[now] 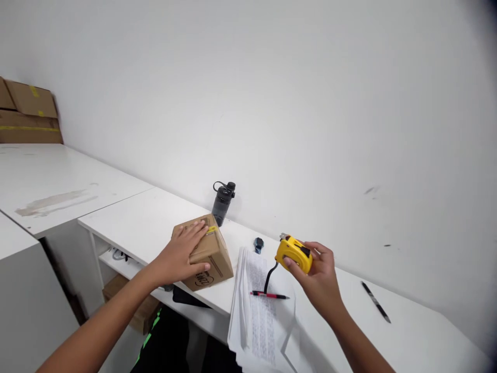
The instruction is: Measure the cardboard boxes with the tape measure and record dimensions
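Observation:
My left hand [184, 256] lies over a small brown cardboard box [217, 261], its fingers across the top and its thumb against a side. The box has yellow tape and black printing, and sits by the front edge of the white table. In the air above the papers, my right hand [320, 274] grips a yellow tape measure [294, 254], thumb on its near face. The metal tip of its blade shows at the top left, and a black strap hangs down from it. Below lies a red and black pen [271, 295] on the written sheets [256, 331].
A dark water bottle [222, 204] stands behind the box, near the wall. A wristwatch [258, 244] lies beyond the papers, and a black pen [375, 302] rests at the right. Larger cartons [33, 101] are stacked far left. A shelf [124, 264] runs under the table [143, 220].

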`<state>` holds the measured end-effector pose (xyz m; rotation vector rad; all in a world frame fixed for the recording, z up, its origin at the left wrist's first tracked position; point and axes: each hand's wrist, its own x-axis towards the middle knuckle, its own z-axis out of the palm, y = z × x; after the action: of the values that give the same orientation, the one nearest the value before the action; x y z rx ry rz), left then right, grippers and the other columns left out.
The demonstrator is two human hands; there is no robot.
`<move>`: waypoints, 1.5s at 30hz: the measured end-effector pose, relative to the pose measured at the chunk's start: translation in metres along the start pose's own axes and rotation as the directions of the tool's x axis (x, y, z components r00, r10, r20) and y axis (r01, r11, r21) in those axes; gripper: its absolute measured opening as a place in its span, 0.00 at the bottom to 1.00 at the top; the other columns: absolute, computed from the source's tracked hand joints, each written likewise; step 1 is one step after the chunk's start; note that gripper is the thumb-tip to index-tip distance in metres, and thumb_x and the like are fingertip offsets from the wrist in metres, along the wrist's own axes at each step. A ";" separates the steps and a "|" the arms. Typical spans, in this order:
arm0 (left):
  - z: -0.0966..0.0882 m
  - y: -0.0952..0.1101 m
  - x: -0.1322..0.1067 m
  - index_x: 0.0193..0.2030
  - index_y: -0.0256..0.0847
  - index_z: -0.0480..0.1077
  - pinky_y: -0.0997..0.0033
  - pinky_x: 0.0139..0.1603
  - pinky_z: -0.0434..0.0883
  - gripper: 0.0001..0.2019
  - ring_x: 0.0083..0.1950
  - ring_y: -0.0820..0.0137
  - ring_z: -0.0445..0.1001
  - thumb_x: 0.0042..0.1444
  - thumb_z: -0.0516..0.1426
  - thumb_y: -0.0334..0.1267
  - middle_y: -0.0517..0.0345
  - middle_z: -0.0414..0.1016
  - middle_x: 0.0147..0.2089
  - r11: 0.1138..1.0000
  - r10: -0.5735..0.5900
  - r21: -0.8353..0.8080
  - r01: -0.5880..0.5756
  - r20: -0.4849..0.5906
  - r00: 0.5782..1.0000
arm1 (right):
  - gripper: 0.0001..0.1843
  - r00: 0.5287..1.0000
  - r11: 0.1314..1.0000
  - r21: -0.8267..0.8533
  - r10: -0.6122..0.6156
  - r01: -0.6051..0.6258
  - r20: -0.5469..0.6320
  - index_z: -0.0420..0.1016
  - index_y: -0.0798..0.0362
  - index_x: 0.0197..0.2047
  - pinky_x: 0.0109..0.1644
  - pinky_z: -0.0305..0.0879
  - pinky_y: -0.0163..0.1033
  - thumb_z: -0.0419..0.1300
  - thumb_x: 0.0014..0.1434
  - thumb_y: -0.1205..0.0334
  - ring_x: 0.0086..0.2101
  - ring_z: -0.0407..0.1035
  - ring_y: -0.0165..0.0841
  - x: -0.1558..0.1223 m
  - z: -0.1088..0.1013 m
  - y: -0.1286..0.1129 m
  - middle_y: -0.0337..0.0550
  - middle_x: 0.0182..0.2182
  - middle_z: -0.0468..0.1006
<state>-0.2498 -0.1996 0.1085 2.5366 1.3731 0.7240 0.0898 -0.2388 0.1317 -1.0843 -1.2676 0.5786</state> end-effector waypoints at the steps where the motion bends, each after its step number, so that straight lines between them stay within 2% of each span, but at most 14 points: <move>1: 0.007 -0.010 -0.011 0.76 0.43 0.41 0.44 0.75 0.39 0.45 0.78 0.53 0.39 0.59 0.54 0.60 0.45 0.39 0.78 1.000 0.001 -0.025 -0.004 -0.097 0.995 | 0.33 1.000 1.000 0.019 0.005 -0.006 0.029 0.63 0.45 0.50 0.48 0.75 0.49 0.74 0.45 0.52 0.48 0.75 0.42 0.003 0.005 -0.002 0.49 0.51 0.75; 4: 0.038 -0.037 -0.040 0.76 0.43 0.34 0.47 0.75 0.45 0.44 0.78 0.54 0.38 0.62 0.53 0.57 0.43 0.35 0.78 0.988 -0.026 -0.155 -0.023 -0.304 0.952 | 0.30 0.988 0.996 0.076 0.033 -0.045 0.151 0.69 0.47 0.49 0.48 0.75 0.49 0.74 0.45 0.51 0.51 0.73 0.44 0.015 0.029 -0.008 0.51 0.55 0.74; 7: 0.063 -0.053 -0.055 0.75 0.40 0.30 0.47 0.74 0.48 0.47 0.77 0.52 0.42 0.62 0.52 0.58 0.37 0.35 0.78 0.960 -0.130 -0.273 0.055 -0.266 0.955 | 0.31 0.950 0.994 0.074 0.053 -0.079 0.309 0.72 0.49 0.53 0.45 0.77 0.49 0.71 0.48 0.48 0.45 0.75 0.43 0.022 0.062 -0.017 0.50 0.51 0.77; 10: 0.060 -0.046 -0.059 0.74 0.38 0.34 0.48 0.75 0.47 0.49 0.77 0.51 0.41 0.58 0.53 0.63 0.36 0.36 0.77 0.934 -0.248 -0.331 0.135 -0.330 0.911 | 0.26 0.895 0.991 0.012 -0.128 0.136 0.427 0.73 0.48 0.54 0.48 0.76 0.50 0.68 0.54 0.50 0.47 0.75 0.42 0.020 0.090 -0.029 0.49 0.51 0.76; 12: 0.044 -0.027 -0.060 0.72 0.39 0.44 0.50 0.73 0.51 0.41 0.76 0.53 0.48 0.61 0.49 0.62 0.38 0.46 0.75 0.904 -0.339 -0.402 0.145 -0.468 0.816 | 0.22 0.783 0.906 -0.064 -0.324 0.419 0.531 0.73 0.46 0.56 0.53 0.74 0.51 0.65 0.58 0.55 0.52 0.72 0.43 0.010 0.102 -0.037 0.49 0.53 0.74; 14: 0.021 0.000 -0.061 0.66 0.42 0.55 0.53 0.69 0.59 0.31 0.69 0.56 0.61 0.64 0.47 0.59 0.42 0.63 0.66 0.861 -0.422 -0.488 0.144 -0.527 0.737 | 0.24 0.624 0.761 -0.091 -0.450 0.642 0.639 0.68 0.44 0.61 0.56 0.72 0.52 0.62 0.61 0.60 0.54 0.71 0.42 -0.003 0.109 -0.044 0.49 0.54 0.75; 17: -0.011 0.035 -0.060 0.60 0.43 0.60 0.60 0.58 0.68 0.27 0.57 0.60 0.71 0.62 0.51 0.58 0.48 0.72 0.56 0.789 -0.438 -0.602 0.120 -0.416 0.797 | 0.34 0.464 0.627 -0.027 -0.545 0.779 0.698 0.54 0.42 0.68 0.57 0.73 0.52 0.59 0.62 0.66 0.54 0.72 0.41 -0.022 0.115 -0.051 0.49 0.55 0.75; 19: -0.026 0.049 -0.059 0.51 0.43 0.67 0.64 0.48 0.69 0.22 0.48 0.63 0.74 0.62 0.51 0.59 0.53 0.76 0.48 0.752 -0.401 -0.640 0.155 -0.257 0.879 | 0.38 0.417 0.598 0.025 -0.587 0.801 0.694 0.48 0.40 0.69 0.57 0.72 0.51 0.58 0.62 0.70 0.55 0.72 0.40 -0.029 0.117 -0.054 0.47 0.55 0.75; 21: -0.034 0.053 -0.056 0.39 0.42 0.69 0.68 0.40 0.67 0.22 0.39 0.67 0.72 0.61 0.51 0.60 0.57 0.75 0.39 0.726 -0.359 -0.660 0.193 -0.125 0.925 | 0.38 0.395 0.593 0.053 -0.597 0.803 0.699 0.47 0.38 0.69 0.57 0.73 0.51 0.56 0.61 0.72 0.54 0.72 0.39 -0.031 0.117 -0.055 0.46 0.55 0.75; 27: -0.025 0.043 -0.039 0.25 0.41 0.60 0.72 0.28 0.55 0.25 0.28 0.72 0.60 0.56 0.56 0.61 0.64 0.61 0.25 0.725 -0.328 -0.651 0.223 -0.043 0.944 | 0.32 0.423 0.609 -0.044 -0.494 0.792 0.759 0.50 0.44 0.65 0.54 0.74 0.50 0.60 0.62 0.65 0.52 0.74 0.40 -0.012 0.103 -0.043 0.49 0.52 0.76; 34: -0.029 0.023 -0.024 0.23 0.41 0.58 0.71 0.32 0.59 0.23 0.28 0.72 0.61 0.57 0.54 0.57 0.63 0.63 0.24 0.633 -0.338 -0.747 0.204 -0.029 0.941 | 0.27 0.591 0.688 -0.351 -0.141 0.635 0.794 0.55 0.46 0.62 0.51 0.74 0.50 0.58 0.62 0.56 0.51 0.74 0.41 0.013 0.075 -0.032 0.50 0.55 0.75; 40: -0.033 -0.025 -0.026 0.22 0.42 0.59 0.69 0.37 0.64 0.20 0.32 0.68 0.65 0.56 0.52 0.55 0.62 0.62 0.24 0.666 -0.488 -0.714 0.214 -0.200 0.850 | 0.21 0.714 0.622 -0.566 0.017 0.541 0.700 0.67 0.43 0.55 0.41 0.73 0.48 0.60 0.59 0.52 0.37 0.75 0.39 0.059 0.046 -0.024 0.41 0.45 0.80; 43: -0.019 -0.041 -0.029 0.20 0.43 0.60 0.69 0.36 0.63 0.21 0.31 0.67 0.65 0.55 0.51 0.56 0.61 0.63 0.23 0.663 -0.566 -0.692 0.287 -0.212 0.797 | 0.20 0.709 0.666 -0.550 0.045 0.504 0.704 0.70 0.43 0.54 0.44 0.72 0.47 0.60 0.58 0.55 0.41 0.74 0.39 0.080 0.044 -0.014 0.41 0.48 0.78; 45: -0.007 -0.046 -0.028 0.20 0.43 0.59 0.68 0.35 0.63 0.23 0.30 0.67 0.64 0.55 0.50 0.58 0.61 0.63 0.22 0.658 -0.586 -0.672 0.339 -0.176 0.791 | 0.20 0.690 0.688 -0.527 0.053 0.499 0.722 0.71 0.44 0.54 0.47 0.71 0.48 0.60 0.57 0.57 0.45 0.73 0.40 0.087 0.051 -0.007 0.42 0.51 0.77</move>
<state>-0.3004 -0.1970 0.0880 1.4791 1.4924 1.3275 0.0628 -0.1517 0.1746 -1.3177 -2.4204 0.2761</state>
